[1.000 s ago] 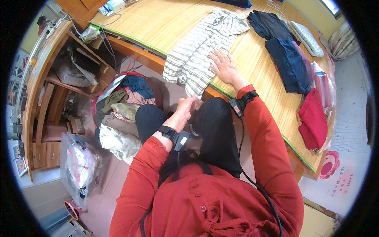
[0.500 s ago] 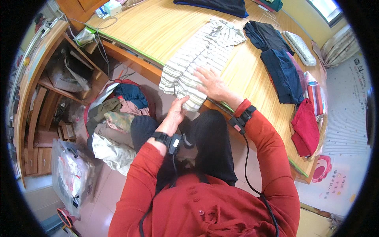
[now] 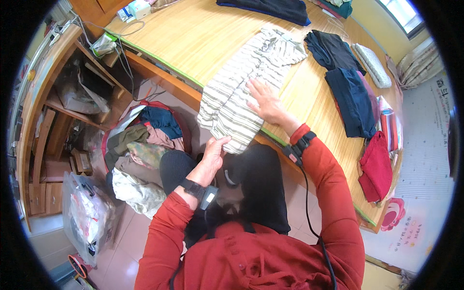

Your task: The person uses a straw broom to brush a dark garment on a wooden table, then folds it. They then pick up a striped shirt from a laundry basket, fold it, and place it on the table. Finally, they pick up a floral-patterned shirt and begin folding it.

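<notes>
One striped garment (image 3: 232,94) under flat, open right hand (image 3: 268,103), near edge in pinch of left hand (image 3: 212,153)

1 clear plastic bag (image 3: 89,208) sits on the floor (image 3: 123,246) beside the wooden shelf unit (image 3: 41,140). 1 pale gathered curtain (image 3: 419,67) noted near the window (image 3: 398,14); 1 pink flower-shaped decoration (image 3: 394,212) on the white wall (image 3: 423,140).
</notes>
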A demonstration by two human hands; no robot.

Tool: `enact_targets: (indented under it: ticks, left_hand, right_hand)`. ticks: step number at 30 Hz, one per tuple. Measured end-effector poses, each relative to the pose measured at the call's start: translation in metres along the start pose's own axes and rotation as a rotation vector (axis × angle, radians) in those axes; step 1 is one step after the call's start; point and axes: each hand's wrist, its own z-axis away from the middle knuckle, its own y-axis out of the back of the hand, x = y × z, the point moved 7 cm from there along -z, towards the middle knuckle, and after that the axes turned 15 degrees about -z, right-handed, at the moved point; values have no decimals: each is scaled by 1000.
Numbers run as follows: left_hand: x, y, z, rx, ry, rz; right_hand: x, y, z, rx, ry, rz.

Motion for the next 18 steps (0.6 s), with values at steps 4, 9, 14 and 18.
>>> enact_targets:
  ticks: [4,9,14,18]
  left_hand:
    - [5,3,10,-13,-89,-24]
    - [0,14,10,0,43,-109]
    - [16,24,-14,-11,22,236]
    - [38,30,-46,38,3,218]
  right_hand:
    - [31,26,-15,166,-166,81]
    - [18,44,-37,116,-191,150]
    - [-54,30,-57,221,164,-40]
    - [-50,-2,-82,37,123,7]
